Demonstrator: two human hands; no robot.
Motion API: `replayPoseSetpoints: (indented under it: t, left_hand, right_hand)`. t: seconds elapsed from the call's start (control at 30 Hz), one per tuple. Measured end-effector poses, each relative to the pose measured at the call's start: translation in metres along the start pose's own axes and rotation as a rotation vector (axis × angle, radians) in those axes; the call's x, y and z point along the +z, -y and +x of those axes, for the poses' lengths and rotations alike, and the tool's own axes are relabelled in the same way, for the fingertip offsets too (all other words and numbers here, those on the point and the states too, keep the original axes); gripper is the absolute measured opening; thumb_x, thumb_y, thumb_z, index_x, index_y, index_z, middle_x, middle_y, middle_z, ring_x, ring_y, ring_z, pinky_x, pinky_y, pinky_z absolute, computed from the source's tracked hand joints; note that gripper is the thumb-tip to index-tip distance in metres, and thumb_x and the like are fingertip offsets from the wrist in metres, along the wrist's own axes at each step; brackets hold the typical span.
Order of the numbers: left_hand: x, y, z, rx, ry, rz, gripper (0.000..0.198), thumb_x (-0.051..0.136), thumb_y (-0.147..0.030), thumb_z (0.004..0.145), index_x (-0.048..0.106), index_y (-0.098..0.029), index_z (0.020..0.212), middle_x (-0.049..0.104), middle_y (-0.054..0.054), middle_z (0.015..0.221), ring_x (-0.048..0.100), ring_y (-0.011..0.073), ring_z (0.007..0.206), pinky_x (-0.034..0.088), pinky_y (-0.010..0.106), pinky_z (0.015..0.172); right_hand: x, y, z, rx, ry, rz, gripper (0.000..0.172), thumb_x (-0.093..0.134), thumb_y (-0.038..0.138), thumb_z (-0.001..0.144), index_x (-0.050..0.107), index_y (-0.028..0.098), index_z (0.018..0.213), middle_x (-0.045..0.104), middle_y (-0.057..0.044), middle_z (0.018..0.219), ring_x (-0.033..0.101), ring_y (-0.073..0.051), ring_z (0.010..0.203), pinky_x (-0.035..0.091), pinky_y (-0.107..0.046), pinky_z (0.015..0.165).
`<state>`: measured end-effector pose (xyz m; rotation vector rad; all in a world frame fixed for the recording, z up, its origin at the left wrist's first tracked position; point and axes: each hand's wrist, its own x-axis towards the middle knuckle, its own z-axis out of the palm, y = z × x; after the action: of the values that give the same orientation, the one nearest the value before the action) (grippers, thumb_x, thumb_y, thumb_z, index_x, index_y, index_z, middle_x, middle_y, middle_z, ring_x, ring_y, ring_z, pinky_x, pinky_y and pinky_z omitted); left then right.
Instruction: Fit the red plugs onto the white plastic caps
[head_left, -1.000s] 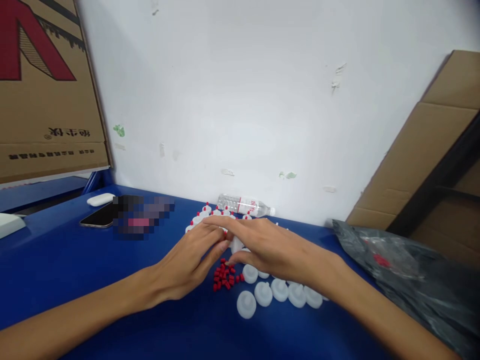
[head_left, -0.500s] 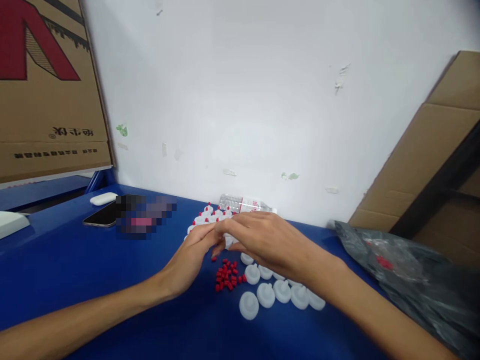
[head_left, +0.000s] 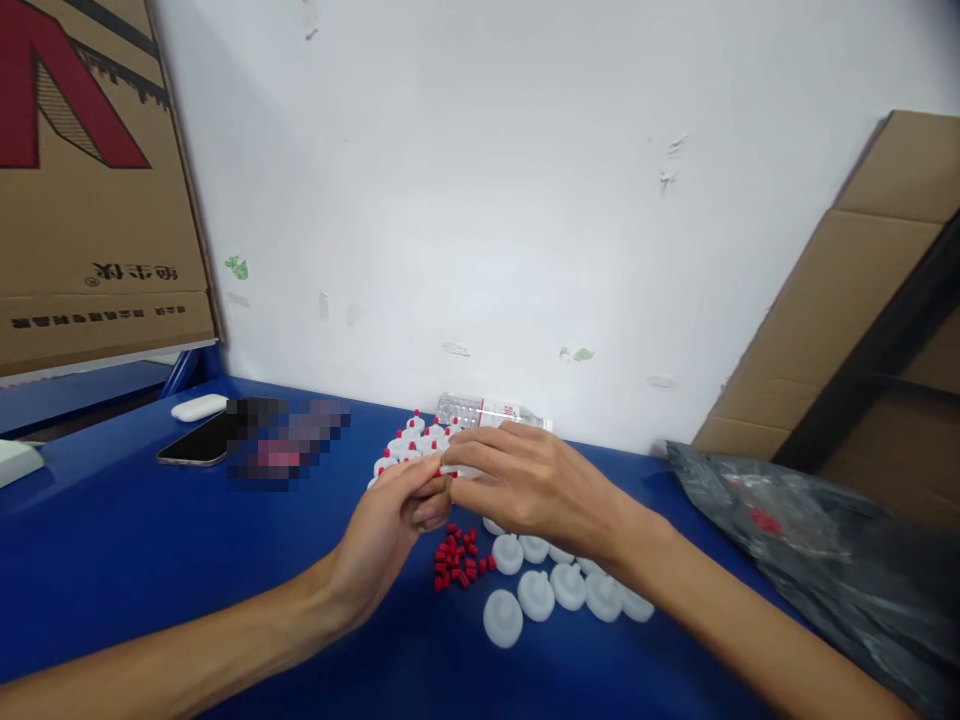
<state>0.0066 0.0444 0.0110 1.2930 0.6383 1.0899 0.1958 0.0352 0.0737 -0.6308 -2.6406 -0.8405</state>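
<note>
My left hand (head_left: 394, 525) is closed, its thumb and forefinger pinching a small red cap (head_left: 439, 473). Against it, fingertip to fingertip, my right hand (head_left: 525, 485) grips a white round cap with a nozzle (head_left: 463, 470), mostly covered by the fingers. Below the hands lies a loose pile of small red caps (head_left: 454, 560). To its right are several white nozzle caps without red tips (head_left: 535, 596), partly behind my right forearm. Behind my hands stand several white nozzle caps with red tips (head_left: 411, 440).
A clear plastic bottle (head_left: 487, 410) lies by the wall. On the left are a phone (head_left: 199, 440), a white case (head_left: 199, 407) and a large carton (head_left: 97, 230). A dark plastic bag (head_left: 810, 540) and cardboard (head_left: 810, 310) occupy the right side of the blue table (head_left: 360, 670).
My left fingers have lifted from the red pile and curled in, bringing a red cap up to the white piece in my right hand. The view has shifted slightly.
</note>
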Motion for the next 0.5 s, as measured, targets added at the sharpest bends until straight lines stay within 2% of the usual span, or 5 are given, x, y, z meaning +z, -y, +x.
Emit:
replayPoseSetpoints:
  t: [0.07, 0.17, 0.2, 0.33, 0.5]
  left_hand:
    - [-0.010, -0.003, 0.003, 0.050, 0.026, 0.041, 0.042, 0.044, -0.043, 0.096, 0.024, -0.023, 0.065, 0.023, -0.005, 0.060, 0.022, 0.0125, 0.057, 0.032, 0.029, 0.057]
    - [-0.025, -0.004, 0.012, 0.216, 0.040, 0.256, 0.045, 0.035, -0.043, 0.103, 0.025, -0.022, 0.064, 0.027, -0.004, 0.059, 0.023, 0.0135, 0.057, 0.029, 0.030, 0.057]
    - [-0.028, -0.003, 0.014, 0.268, 0.056, 0.401, 0.045, 0.032, -0.043, 0.104, 0.028, -0.022, 0.065, 0.031, -0.003, 0.061, 0.027, 0.0140, 0.059, 0.029, 0.031, 0.058]
    - [-0.023, 0.002, 0.013, 0.451, 0.249, 0.960, 0.039, 0.029, -0.034, 0.107, 0.042, -0.020, 0.073, 0.047, 0.001, 0.073, 0.041, 0.0171, 0.071, 0.036, 0.033, 0.068]
    - [-0.011, 0.002, 0.003, 0.545, 0.385, 1.181, 0.020, 0.042, -0.023, 0.103, 0.055, -0.020, 0.088, 0.059, 0.005, 0.091, 0.050, 0.0204, 0.088, 0.042, 0.034, 0.077]
  right_hand:
    - [-0.004, -0.021, -0.014, 0.118, 0.008, 0.029, 0.028, 0.042, 0.005, 0.099, 0.066, 0.021, 0.096, 0.070, -0.009, 0.113, 0.062, -0.022, 0.108, 0.053, -0.037, 0.084]
    - [-0.012, -0.060, -0.040, 0.547, -0.018, 0.131, 0.016, 0.054, 0.016, 0.097, 0.066, 0.022, 0.087, 0.070, -0.007, 0.107, 0.064, -0.023, 0.099, 0.051, -0.038, 0.081]
    - [-0.013, -0.071, -0.048, 0.619, -0.035, 0.138, 0.010, 0.058, 0.023, 0.097, 0.066, 0.021, 0.093, 0.070, -0.008, 0.105, 0.065, -0.023, 0.094, 0.050, -0.038, 0.080]
    - [-0.006, -0.088, -0.061, 0.631, 0.075, 0.288, 0.018, 0.061, 0.037, 0.096, 0.070, 0.022, 0.102, 0.073, -0.006, 0.100, 0.069, -0.021, 0.088, 0.050, -0.033, 0.078]
    - [0.011, -0.076, -0.061, 0.562, 0.251, 0.411, 0.030, 0.052, 0.043, 0.101, 0.075, 0.024, 0.105, 0.077, -0.005, 0.102, 0.070, -0.019, 0.092, 0.050, -0.029, 0.082]
